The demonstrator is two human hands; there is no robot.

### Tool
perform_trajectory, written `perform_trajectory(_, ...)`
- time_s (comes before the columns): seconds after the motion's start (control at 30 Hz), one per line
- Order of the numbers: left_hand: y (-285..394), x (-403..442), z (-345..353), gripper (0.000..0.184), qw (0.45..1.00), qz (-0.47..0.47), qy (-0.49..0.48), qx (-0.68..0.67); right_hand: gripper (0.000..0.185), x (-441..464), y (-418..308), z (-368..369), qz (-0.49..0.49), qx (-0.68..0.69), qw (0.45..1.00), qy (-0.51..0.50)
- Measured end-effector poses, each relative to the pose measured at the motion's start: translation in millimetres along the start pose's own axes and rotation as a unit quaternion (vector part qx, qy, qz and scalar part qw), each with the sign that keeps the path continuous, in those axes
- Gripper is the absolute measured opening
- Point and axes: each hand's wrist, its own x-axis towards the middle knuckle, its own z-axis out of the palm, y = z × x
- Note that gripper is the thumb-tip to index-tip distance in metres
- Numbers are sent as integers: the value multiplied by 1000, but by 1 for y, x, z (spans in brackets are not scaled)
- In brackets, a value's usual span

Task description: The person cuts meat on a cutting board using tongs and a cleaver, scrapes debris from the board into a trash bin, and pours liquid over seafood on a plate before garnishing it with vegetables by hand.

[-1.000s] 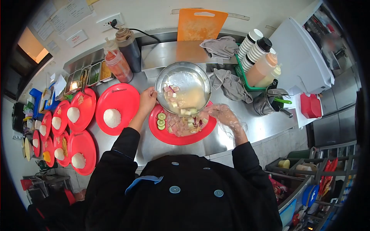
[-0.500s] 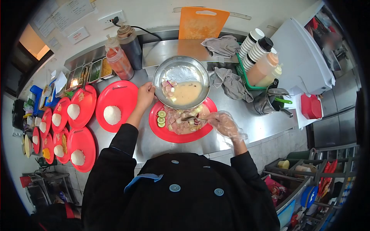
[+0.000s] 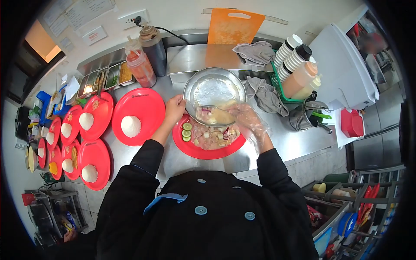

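While the left hand (image 3: pixel 175 109) pinches the left rim of a metal bowl (image 3: pixel 214 89) between thumb and fingers, the right hand (image 3: pixel 252 123), in a clear plastic glove, reaches its bunched fingers to the bowl's near right side; they are blurred, so I cannot tell what they grip. The bowl tips toward the person above the far side of a red plate (image 3: pixel 210 155), with pale liquid and diced pieces gathered low in it. That plate sits by the near edge of the steel bench (image 3: pixel 284 136), carrying chopped food (image 3: pixel 212 138) and a row of lime slices (image 3: pixel 186 132) at its left.

Toward the bench's left end, a wide red plate (image 3: pixel 149 110) bears a mound of rice (image 3: pixel 131 126) and small dark lettering on its far rim, too small to read. More red plates (image 3: pixel 94 107) lie farther left. Two squeeze bottles (image 3: pixel 141 72) stand near the back edge, showing no label that I can make out. On the wall behind, papers (image 3: pixel 84 15) carry lines of print, and a small sign (image 3: pixel 94 35) has reddish lettering; neither is legible. An orange board (image 3: pixel 236 28) leans upright at the back edge.
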Motion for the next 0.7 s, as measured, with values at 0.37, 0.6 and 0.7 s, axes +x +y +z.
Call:
perform_trajectory(0.37,-6,0,0,18,997,38,47,47,18,-57,16,-19,36,32,997,-52)
perform_trajectory(0.6,0,5,-11,20,997,36,64,39,17,-81,19,-20,12,-13,998,-52)
perform_trajectory(0.7,-3,11,-14,20,997,31,69,21,16,-79,23,3,-67,-179,982,9)
